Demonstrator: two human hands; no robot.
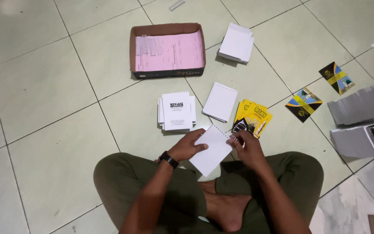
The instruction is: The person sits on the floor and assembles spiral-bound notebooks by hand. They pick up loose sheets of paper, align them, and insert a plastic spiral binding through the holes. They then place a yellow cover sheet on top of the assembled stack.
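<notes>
Roughly centre-bottom of the frame, person sits cross-legged on tiled floor (pixel 44 86), both hands on a small white notepad block (pixel 213 149) held over the lap; left hand (pixel 190 146) closed on its left edge, thumb on top, right hand (pixel 248 147) pinching the right edge where a wire spiral binding (pixel 233 138) seems to sit. Each grip is closed on the pad, fingers partly curled. Risk: sheets could slip out of line or the spiral could miss holes if the right-hand pinch loosens, and the pad may drop onto the yellow covers (pixel 252 116) just above. Above centre lie a printed white stack (pixel 177 111) and a plain white pad (pixel 220 102); upper centre a cardboard box (pixel 167 30) with pink paper (pixel 174 52) and spare coils (pixel 149 45); another white pad (pixel 236 42) to its right. Hard to tell: whether the spiral is fully threaded, right fingertips hidden behind pad, grey boards (pixel 360 106) cut off at right edge
</notes>
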